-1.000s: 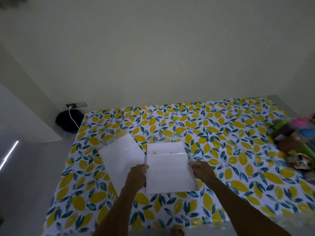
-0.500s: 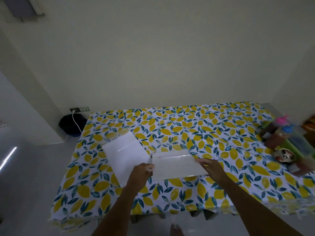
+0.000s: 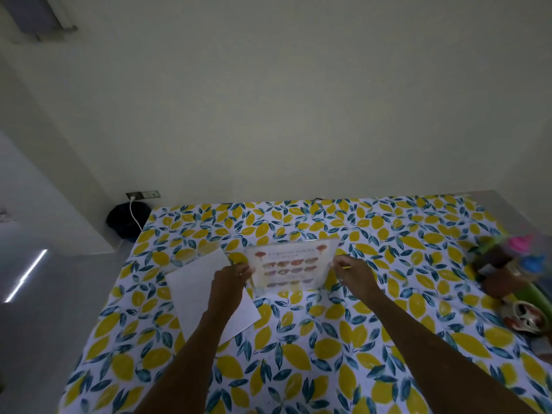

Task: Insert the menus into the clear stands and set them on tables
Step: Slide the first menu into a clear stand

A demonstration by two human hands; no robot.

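Observation:
A clear stand with a printed menu [image 3: 288, 264] inside is held upright over the lemon-print table [image 3: 328, 354], its printed side with rows of food pictures facing me. My left hand [image 3: 231, 279] grips its left edge and my right hand [image 3: 352, 274] grips its right edge. A second white sheet [image 3: 197, 291] lies flat on the cloth to the left, partly under my left forearm; whether it sits in a stand I cannot tell.
Bottles with pink and blue caps [image 3: 519, 261] and a small round tin [image 3: 527, 316] crowd the table's right edge. A dark bag [image 3: 125, 219] with a white cable sits on the floor by the wall socket at the back left.
The stand with the menu has been lifted off the table and turned from flat, blank side up, to upright with the printed side facing me. Both hands stayed on its edges.

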